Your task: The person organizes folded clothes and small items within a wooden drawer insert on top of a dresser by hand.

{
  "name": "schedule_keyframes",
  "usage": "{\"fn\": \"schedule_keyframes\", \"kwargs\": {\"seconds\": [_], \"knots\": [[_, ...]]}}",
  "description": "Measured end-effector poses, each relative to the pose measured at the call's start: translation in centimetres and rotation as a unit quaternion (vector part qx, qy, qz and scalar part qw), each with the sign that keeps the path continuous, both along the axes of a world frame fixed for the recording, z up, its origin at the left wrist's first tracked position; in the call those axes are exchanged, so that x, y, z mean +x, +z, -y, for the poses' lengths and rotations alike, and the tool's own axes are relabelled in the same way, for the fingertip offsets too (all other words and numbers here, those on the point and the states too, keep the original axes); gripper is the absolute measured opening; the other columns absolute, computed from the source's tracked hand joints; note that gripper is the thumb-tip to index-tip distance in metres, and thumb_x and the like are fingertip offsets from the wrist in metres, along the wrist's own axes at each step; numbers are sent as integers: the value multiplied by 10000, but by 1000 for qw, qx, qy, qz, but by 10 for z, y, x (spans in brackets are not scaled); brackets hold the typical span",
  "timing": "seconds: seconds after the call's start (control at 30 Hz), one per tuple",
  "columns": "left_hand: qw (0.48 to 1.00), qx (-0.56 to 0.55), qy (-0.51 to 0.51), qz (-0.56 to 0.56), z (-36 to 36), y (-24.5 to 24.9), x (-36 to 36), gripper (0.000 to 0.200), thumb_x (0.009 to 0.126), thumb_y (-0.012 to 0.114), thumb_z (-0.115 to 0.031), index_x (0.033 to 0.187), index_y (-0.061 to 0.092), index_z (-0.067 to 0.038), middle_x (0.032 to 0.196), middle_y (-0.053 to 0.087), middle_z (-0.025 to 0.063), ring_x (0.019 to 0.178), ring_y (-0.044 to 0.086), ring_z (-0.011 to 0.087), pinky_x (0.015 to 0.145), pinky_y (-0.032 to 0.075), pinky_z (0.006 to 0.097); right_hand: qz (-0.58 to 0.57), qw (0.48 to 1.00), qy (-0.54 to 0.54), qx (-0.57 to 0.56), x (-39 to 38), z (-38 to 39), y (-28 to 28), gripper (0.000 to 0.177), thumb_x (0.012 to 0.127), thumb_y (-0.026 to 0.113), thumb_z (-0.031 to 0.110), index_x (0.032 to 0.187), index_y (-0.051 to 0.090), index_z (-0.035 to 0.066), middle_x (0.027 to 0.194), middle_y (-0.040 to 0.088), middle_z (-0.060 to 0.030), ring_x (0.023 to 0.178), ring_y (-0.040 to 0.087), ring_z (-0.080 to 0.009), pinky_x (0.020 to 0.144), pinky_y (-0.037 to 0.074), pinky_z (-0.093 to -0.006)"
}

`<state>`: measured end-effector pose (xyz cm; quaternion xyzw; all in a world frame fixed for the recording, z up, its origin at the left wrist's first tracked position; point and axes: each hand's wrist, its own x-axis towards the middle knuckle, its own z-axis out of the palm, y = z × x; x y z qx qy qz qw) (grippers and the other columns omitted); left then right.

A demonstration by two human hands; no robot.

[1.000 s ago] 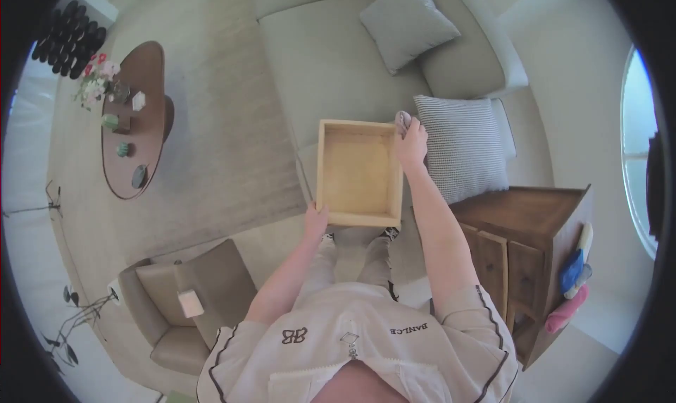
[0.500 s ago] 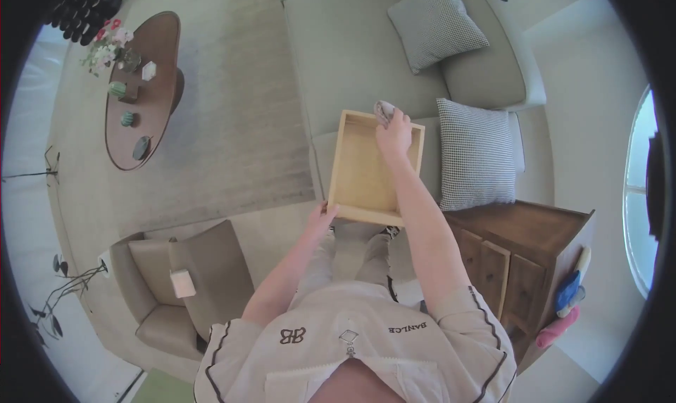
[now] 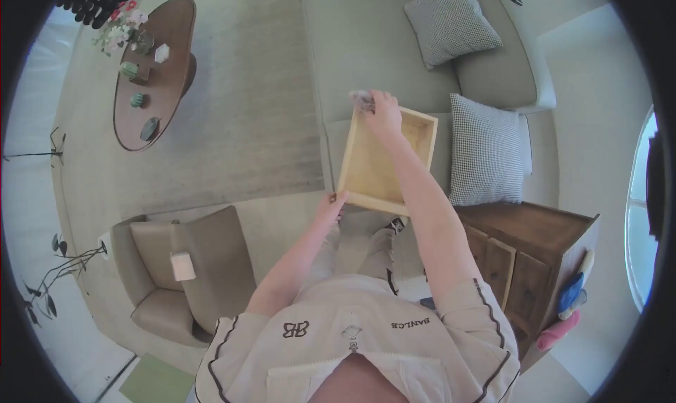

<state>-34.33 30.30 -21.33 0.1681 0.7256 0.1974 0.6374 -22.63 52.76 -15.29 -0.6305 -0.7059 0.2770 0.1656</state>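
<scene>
A shallow light-wood drawer (image 3: 373, 167) is held up in front of me, its open side facing me. My left hand (image 3: 331, 208) grips its near left corner, fingers closed around the edge. At the far left corner is my right hand (image 3: 384, 115), closed on a crumpled greyish cloth (image 3: 362, 100). The cloth is against the drawer's far rim, and my right forearm crosses over the right part of the drawer. Some of the right fingers are hidden behind the hand.
A grey sofa (image 3: 373, 47) with two checked cushions (image 3: 486, 149) lies ahead. To the right stands a brown wooden cabinet (image 3: 528, 227) with cloths (image 3: 569, 297) on its side. A tan armchair (image 3: 211, 262) is at left, beyond it an oval table (image 3: 169, 79) with ornaments.
My right hand has moved the cloth leftward along the drawer's far edge to its left corner. The drawer has turned slightly clockwise, and the whole view has shifted a little.
</scene>
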Motion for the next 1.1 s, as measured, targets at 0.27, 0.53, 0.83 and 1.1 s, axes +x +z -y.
{"fn": "schedule_keyframes", "kwargs": {"seconds": [0.27,0.53,0.83,1.1], "knots": [[962,9,212,175,12,-15,-8,670,857,447,-579,1240,436,-29,1132,575,180,962,596,259,747,519,329,98,967,230,50,1,86,-7,398,676,476,-31,1031,567,124,977,559,-97,862,486,-309,697,423,-406],[969,17,208,131,10,-20,-5,341,824,438,-436,981,575,-165,883,650,51,733,601,165,589,504,290,17,954,298,30,18,176,-5,384,668,491,23,1031,561,127,986,525,-108,842,494,-335,672,423,-424],[987,29,132,90,3,5,-4,447,843,552,-374,1169,469,-80,959,596,64,761,561,129,547,453,221,28,991,-16,132,106,53,19,390,642,472,-41,963,621,123,951,594,-75,860,504,-281,751,416,-364],[993,14,90,74,0,3,-8,433,867,521,-375,1188,460,-91,969,606,48,753,574,126,552,442,224,136,990,-26,21,156,50,-1,403,774,436,-5,1130,584,109,1023,518,-123,896,465,-319,710,438,-395]]}}
